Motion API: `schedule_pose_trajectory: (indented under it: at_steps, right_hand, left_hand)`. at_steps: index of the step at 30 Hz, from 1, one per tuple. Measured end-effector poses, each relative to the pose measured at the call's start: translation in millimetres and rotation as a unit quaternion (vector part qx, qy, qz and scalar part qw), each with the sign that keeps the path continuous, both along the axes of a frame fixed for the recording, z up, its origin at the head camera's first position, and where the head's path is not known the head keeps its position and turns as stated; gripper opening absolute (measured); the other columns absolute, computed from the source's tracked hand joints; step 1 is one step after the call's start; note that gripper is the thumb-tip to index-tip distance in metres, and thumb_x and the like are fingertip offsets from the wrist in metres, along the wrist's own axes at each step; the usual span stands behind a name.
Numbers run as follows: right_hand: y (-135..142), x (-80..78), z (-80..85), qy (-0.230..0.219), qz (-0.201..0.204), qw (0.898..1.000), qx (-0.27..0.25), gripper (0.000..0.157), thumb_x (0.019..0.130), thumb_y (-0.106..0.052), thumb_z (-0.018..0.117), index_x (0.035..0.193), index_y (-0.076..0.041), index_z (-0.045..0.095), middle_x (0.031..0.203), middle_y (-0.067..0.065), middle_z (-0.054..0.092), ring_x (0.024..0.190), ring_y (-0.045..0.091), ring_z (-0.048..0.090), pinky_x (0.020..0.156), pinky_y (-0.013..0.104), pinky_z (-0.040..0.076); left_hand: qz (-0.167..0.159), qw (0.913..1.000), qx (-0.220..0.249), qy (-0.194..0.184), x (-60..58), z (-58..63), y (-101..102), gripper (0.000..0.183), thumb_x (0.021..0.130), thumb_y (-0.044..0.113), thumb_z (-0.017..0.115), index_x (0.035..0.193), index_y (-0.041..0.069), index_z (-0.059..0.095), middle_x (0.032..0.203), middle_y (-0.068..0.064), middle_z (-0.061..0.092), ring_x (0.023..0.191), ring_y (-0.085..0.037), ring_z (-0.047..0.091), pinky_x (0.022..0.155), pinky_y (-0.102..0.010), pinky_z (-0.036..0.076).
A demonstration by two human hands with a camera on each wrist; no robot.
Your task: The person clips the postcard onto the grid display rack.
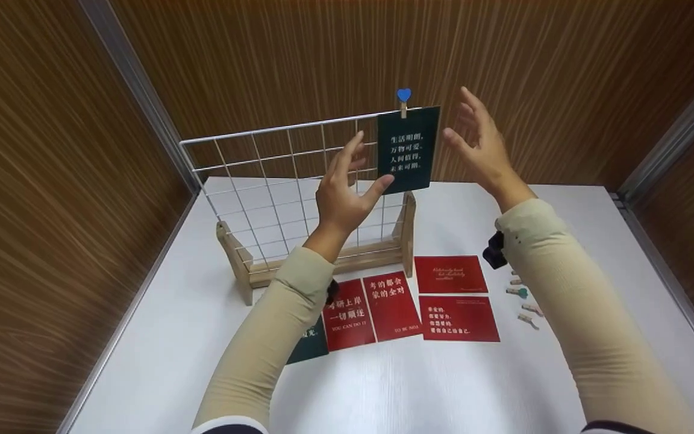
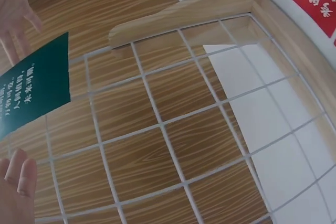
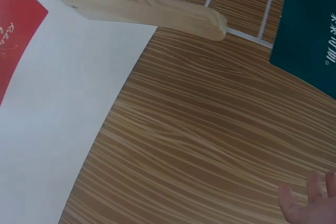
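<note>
A dark green card (image 1: 408, 154) with white writing hangs at the right end of the wire grid rack (image 1: 288, 128). A small wooden clothespin with a blue heart (image 1: 404, 94) clips its top edge to the upper wire. My left hand (image 1: 342, 196) is raised left of the card, fingers spread; its thumb overlaps the card's lower left corner in the head view. On the other side my right hand (image 1: 482, 147) is held up apart from the card, fingers loosely extended. Neither hand holds anything. In the left wrist view, the left fingers (image 2: 23, 177) show below the card (image 2: 39, 85).
The rack's wooden base (image 1: 377, 250) stands on the white table (image 1: 383, 386). Before it lie several red cards (image 1: 392, 307) and a green card (image 1: 311, 345) partly covered by my left sleeve. Several small clothespins (image 1: 528, 320) lie at the right. Wood-patterned panels (image 1: 564, 90) enclose the table.
</note>
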State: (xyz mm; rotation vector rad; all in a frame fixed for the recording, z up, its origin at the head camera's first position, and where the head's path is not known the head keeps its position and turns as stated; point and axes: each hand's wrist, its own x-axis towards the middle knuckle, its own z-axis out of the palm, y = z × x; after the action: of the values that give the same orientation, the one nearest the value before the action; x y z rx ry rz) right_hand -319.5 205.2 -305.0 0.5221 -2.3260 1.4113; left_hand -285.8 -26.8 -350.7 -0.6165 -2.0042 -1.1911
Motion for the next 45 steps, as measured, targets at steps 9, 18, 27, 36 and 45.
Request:
schedule_pose_trajectory:
  at_steps: [9,18,27,36,45]
  right_hand:
    - [15.6,-5.4,-26.4,-0.001,-0.021,0.999,0.03,0.063,0.082,-0.038,0.054,0.135,-0.036,0.019,0.137,-0.007,0.024,0.123,0.017,0.025,0.095,0.051,0.018]
    - [35.2,-2.2,-56.5,-0.02,-0.048,0.997,0.056,0.068,0.079,-0.04,0.056,0.136,-0.035,0.019,0.137,-0.012,0.021,0.124,0.011,0.021,0.097,0.049,0.016]
    - [52.1,3.4,-79.6,-0.047,-0.059,0.994,0.078,0.066,0.079,-0.042,0.056,0.134,-0.041,0.017,0.137,0.0,0.025,0.123,0.019,0.024,0.094,0.054,0.017]
    - [71.9,13.7,-103.5,-0.076,-0.069,0.991,0.084,0.069,0.079,-0.042,0.058,0.135,-0.038,0.018,0.137,0.004,0.023,0.12,0.028,0.027,0.089,0.06,0.021]
    - [96.6,26.3,-130.2,-0.098,-0.091,0.985,0.113,0.072,0.078,-0.042,0.058,0.136,-0.032,0.018,0.136,0.01,0.025,0.118,0.035,0.028,0.087,0.06,0.023]
  left_hand:
    - [0.006,0.9998,-0.002,-0.021,6.1,-21.9,-10.7,0.069,0.074,0.045,0.061,0.132,0.019,0.032,0.121,0.003,0.045,0.1,-0.008,0.05,0.069,-0.023,0.046]
    - [0.003,0.9985,-0.008,-0.055,15.2,-49.8,-21.6,0.072,0.073,0.042,0.064,0.132,0.018,0.032,0.123,0.003,0.043,0.1,-0.013,0.051,0.07,-0.027,0.046]
    - [0.015,0.9967,-0.025,-0.076,22.7,-74.4,-34.4,0.073,0.072,0.048,0.061,0.133,0.018,0.032,0.122,0.002,0.044,0.1,-0.015,0.052,0.069,-0.028,0.046]
    - [0.015,0.9936,-0.038,-0.105,31.1,-95.1,-44.3,0.074,0.072,0.047,0.063,0.132,0.018,0.033,0.124,0.005,0.041,0.102,-0.012,0.049,0.072,-0.028,0.046]
    - [0.026,0.9864,-0.053,-0.154,42.1,-117.5,-60.4,0.072,0.071,0.045,0.064,0.132,0.024,0.032,0.127,0.008,0.036,0.104,-0.014,0.047,0.072,-0.03,0.046]
